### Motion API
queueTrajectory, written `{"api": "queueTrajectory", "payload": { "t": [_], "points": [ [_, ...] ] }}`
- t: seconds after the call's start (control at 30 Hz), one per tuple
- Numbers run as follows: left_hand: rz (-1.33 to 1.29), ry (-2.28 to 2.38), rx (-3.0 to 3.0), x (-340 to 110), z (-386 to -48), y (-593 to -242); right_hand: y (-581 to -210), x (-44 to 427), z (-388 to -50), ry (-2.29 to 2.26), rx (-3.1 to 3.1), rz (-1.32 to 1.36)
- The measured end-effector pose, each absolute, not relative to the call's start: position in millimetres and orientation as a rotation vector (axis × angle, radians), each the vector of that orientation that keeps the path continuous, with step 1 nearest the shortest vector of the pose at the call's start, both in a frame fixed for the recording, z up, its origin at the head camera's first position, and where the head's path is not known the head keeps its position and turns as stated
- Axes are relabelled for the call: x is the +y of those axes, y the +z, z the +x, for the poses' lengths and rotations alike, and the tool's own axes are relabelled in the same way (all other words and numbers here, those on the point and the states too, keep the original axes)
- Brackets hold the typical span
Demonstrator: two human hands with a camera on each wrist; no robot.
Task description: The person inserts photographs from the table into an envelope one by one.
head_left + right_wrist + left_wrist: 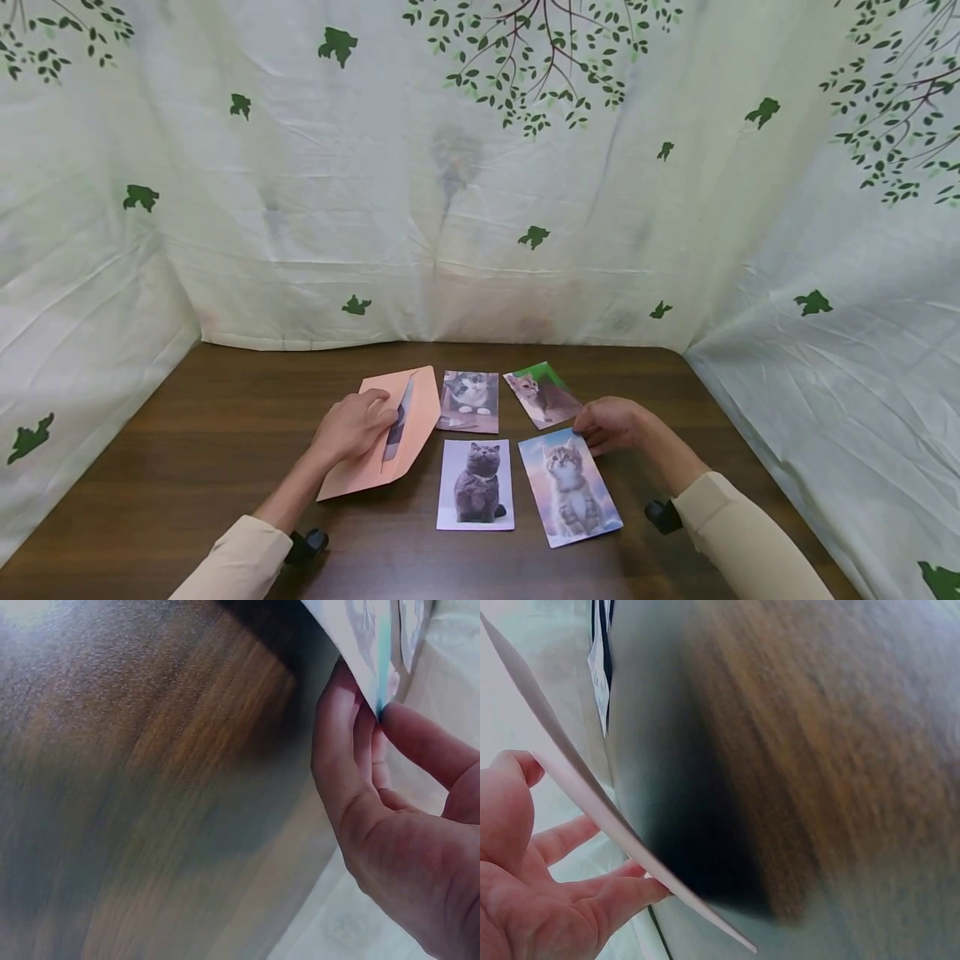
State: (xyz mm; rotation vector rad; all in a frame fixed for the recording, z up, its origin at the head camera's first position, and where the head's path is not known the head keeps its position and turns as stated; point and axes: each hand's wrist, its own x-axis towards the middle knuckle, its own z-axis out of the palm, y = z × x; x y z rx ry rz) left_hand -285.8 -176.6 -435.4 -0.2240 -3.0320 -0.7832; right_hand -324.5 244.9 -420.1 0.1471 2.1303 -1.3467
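Observation:
The left hand [358, 427] holds a peach envelope [360, 475], its flap raised on the right and a dark picture edge showing in its opening. In the left wrist view the fingers of the left hand [562, 877] lie against the tilted envelope [592, 799]. The right hand [617, 423] pinches the upper right corner of a striped kitten card [566, 492]. Thumb and fingers of the right hand [397, 795] meet on that card's corner [360, 660] in the right wrist view. Left of this card lies a grey cat card [476, 487].
Behind lie a card of a grey and white cat [468, 402] and a tilted card with a green corner [543, 393]. All are on a dark wooden table [225, 417]. A pale cloth with leaf prints [337, 183] hangs behind the table and along both sides.

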Motion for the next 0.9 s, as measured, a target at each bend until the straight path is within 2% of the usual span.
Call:
{"api": "queueTrajectory", "payload": {
  "t": [0.9],
  "points": [
    [-0.235,-0.773,-3.007,-175.5,-284.1,-433.6,-404.5,244.9,-336.1,-1.388,2.133,0.181]
  ]
}}
